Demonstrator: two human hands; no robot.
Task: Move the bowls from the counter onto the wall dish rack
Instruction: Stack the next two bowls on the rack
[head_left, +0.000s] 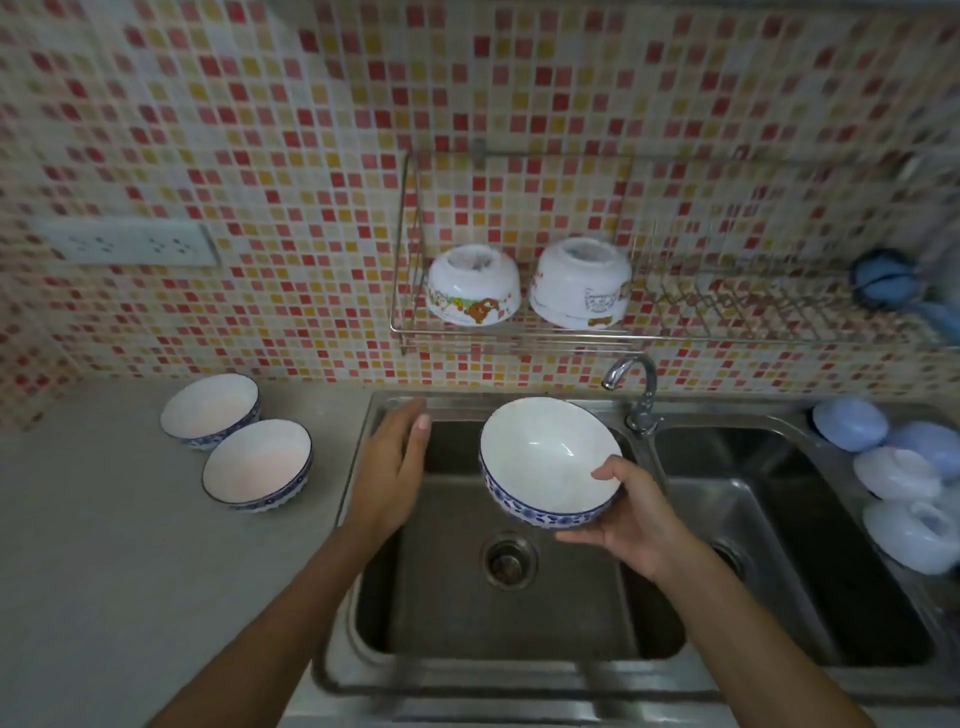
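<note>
My right hand (636, 519) holds a white bowl with a blue patterned outside (545, 457) over the left sink basin, thumb on the rim and fingers underneath. My left hand (392, 467) hovers with straight fingers over the basin's left edge, holding nothing. Two matching blue-patterned bowls (210, 408) (257, 462) stand upright on the grey counter at the left. The wire wall dish rack (519, 332) hangs above the sink, and on it sit two white cartoon-printed bowls (472, 291) (579, 283), upside down.
A chrome tap (636, 387) rises between the held bowl and the rack. The double steel sink (363, 519) fills the middle. Pale blue lids or containers (898, 473) lie along the right rim. A blue round object (880, 278) hangs at the rack's right end. A wall socket (130, 243) sits far left.
</note>
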